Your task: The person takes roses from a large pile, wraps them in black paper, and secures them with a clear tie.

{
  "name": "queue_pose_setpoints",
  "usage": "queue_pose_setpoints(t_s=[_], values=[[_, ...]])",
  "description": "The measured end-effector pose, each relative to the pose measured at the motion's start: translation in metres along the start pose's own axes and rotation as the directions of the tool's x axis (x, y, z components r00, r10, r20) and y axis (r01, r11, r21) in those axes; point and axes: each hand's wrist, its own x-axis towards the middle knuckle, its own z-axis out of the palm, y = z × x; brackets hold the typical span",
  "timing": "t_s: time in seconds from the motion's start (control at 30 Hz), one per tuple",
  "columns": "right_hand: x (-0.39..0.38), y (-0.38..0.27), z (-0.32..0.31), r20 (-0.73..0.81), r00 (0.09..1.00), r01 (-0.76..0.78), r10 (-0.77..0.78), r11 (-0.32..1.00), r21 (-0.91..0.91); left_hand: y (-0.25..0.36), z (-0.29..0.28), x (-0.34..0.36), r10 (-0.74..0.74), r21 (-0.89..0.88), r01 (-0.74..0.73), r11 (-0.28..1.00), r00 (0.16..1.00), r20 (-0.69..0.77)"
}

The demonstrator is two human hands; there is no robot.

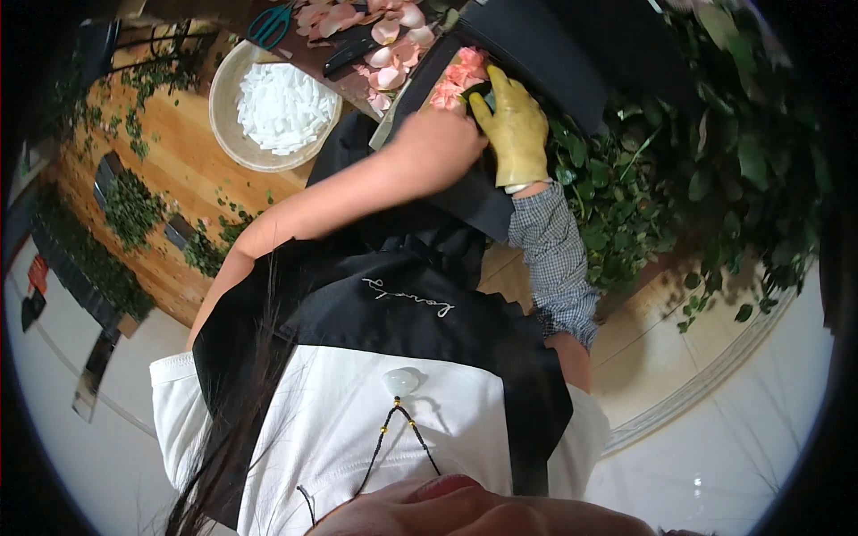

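Pink flower heads (458, 79) lie in a long dark box or tray (420, 76) in front of me. My bare left hand (442, 147) is at the near edge of these flowers, smeared by motion, its fingers mostly hidden. Beside it, my right hand (517, 129) wears a yellow rubber glove and touches the right side of the flowers. Thumb and forefinger curl around something dark green that I cannot make out. A checked sleeve cover (554, 250) covers my right forearm.
Loose pink petals (393, 54), teal-handled scissors (270, 27) and a black tool (349, 55) lie on the table. To the left stands a round tub of white pieces (219, 112). Leafy stems (617, 179) heap at the right. Dark-potted greenery (134, 210) and leaf scraps are on the wooden floor.
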Motion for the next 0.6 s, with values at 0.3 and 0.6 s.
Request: queue_pose_setpoints(t_s=[0.3, 0.6], values=[[0.011, -0.010, 0.002, 0.201, 0.977, 0.140, -0.068, 0.917, -0.374, 0.044, 0.040, 0.015, -0.203, -0.011, 0.204, 0.979, 0.978, 0.055], [0.016, -0.007, 0.006, 0.151, 0.982, 0.164, -0.118, 0.924, -0.345, 0.029, 0.027, 0.006, -0.051, 0.028, 0.054, 0.998, 0.993, -0.108]])
